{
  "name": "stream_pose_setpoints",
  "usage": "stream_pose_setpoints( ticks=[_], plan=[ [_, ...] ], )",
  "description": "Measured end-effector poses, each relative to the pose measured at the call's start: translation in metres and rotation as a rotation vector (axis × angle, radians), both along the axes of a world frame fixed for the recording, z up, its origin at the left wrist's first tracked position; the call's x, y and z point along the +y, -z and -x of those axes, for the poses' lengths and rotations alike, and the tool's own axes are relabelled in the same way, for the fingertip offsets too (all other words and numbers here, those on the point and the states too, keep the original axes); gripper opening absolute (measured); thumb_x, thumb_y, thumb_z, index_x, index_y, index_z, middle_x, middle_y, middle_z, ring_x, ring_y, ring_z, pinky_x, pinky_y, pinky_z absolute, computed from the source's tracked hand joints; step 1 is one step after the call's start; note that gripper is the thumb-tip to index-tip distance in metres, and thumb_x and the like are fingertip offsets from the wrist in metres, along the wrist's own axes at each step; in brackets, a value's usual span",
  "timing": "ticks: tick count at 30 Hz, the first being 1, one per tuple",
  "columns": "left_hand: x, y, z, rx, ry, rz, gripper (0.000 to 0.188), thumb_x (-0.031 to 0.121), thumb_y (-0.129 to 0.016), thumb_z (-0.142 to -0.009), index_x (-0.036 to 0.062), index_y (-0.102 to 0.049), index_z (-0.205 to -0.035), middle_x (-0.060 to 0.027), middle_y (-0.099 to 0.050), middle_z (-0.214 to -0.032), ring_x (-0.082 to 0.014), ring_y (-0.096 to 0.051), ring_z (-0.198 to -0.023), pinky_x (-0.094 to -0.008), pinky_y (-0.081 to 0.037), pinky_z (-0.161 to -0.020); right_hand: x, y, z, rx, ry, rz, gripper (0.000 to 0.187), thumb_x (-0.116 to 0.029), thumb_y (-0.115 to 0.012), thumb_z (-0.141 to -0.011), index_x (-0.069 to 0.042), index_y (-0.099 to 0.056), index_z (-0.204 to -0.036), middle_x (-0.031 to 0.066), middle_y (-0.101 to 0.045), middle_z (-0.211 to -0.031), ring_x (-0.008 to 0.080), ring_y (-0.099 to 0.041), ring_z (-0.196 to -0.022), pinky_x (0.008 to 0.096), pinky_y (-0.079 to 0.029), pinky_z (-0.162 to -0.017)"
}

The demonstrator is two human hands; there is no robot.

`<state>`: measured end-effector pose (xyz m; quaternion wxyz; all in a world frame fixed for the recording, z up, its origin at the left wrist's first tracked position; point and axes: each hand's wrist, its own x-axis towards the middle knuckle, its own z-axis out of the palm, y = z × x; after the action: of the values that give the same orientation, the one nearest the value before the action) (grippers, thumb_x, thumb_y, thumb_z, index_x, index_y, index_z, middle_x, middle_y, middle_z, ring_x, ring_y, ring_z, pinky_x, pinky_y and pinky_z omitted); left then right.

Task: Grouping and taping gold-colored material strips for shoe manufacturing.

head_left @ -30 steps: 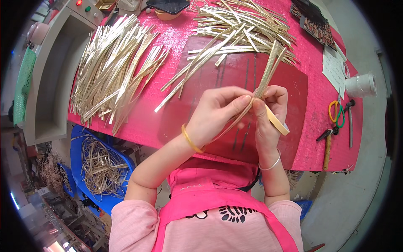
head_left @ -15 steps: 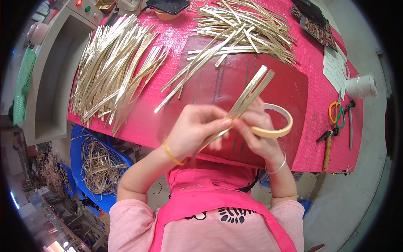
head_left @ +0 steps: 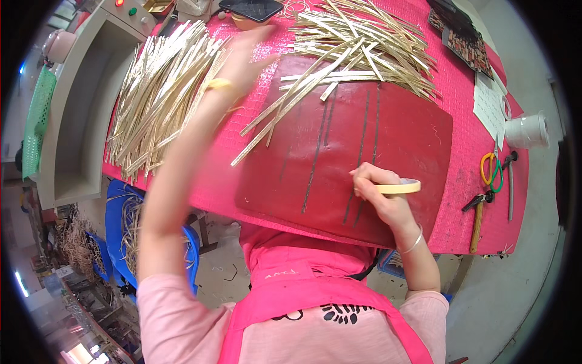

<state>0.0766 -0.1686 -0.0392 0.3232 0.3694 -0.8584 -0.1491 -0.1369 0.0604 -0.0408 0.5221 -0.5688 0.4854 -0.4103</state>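
My right hand [head_left: 383, 189] is closed over the red mat [head_left: 267, 197], holding a roll of cream masking tape [head_left: 405, 187] that sticks out past its fingers. Far forward and to the left, my left hand [head_left: 242, 57] reaches past a pile of flat gold strips [head_left: 160, 100]. Motion smears that hand, so its fingers and anything in them are unclear. A second heap of gold strips [head_left: 364, 45] lies across the far edge of the mat, several of them slanting down onto its left side. Dark lines run along the mat.
Scissors [head_left: 491, 170] with yellow and green handles lie at the right beside a hammer [head_left: 476, 221] and a white spool [head_left: 526, 130]. A phone [head_left: 251, 8] rests at the back. Left of the table stands a grey box [head_left: 85, 115]; a blue bin [head_left: 114, 224] holds loose strips below.
The bundle of gold strips that both hands held over the mat no longer shows between them. My left hand has swung forward and left; the right has moved slightly nearer, still with the tape.
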Motion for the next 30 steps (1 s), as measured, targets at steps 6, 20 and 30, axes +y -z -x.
stream_pose_setpoints(
  ticks=[6,20,30],
  plan=[
    [-0.009,0.052,0.133,-0.175,-0.382,0.07,0.02,0.026,-0.062,-0.067,0.0077,-0.06,-0.076,-0.007,-0.057,-0.079,-0.0233,-0.052,-0.085,-0.0344,-0.042,-0.073,0.012,-0.01,-0.001,0.317,-0.026,0.309,0.011,-0.004,-0.059,-0.07,-0.001,-0.05,-0.063,0.0075,-0.048,-0.06,0.0206,-0.046,-0.059,0.0299,-0.036,-0.052],
    [0.129,-0.047,0.082,0.679,0.281,-1.321,0.017,0.012,-0.053,-0.081,-0.0027,-0.049,-0.088,-0.0124,-0.059,-0.075,-0.0176,-0.06,-0.064,-0.0227,-0.048,-0.056,-0.063,-0.034,0.018,-0.334,0.529,0.259,0.017,-0.004,-0.062,-0.073,-0.004,-0.046,-0.08,0.003,-0.055,-0.068,0.0036,-0.048,-0.055,0.013,-0.034,-0.046],
    [0.153,-0.022,0.079,0.704,0.414,-1.585,0.031,0.02,-0.042,-0.087,-0.0053,-0.047,-0.103,-0.0143,-0.057,-0.086,-0.0181,-0.058,-0.078,-0.0271,-0.047,-0.071,-0.05,-0.033,0.028,-0.333,0.593,0.312,0.013,-0.002,-0.058,-0.075,-0.004,-0.047,-0.082,0.0084,-0.057,-0.075,0.0093,-0.051,-0.061,0.0196,-0.042,-0.057]
  ],
)
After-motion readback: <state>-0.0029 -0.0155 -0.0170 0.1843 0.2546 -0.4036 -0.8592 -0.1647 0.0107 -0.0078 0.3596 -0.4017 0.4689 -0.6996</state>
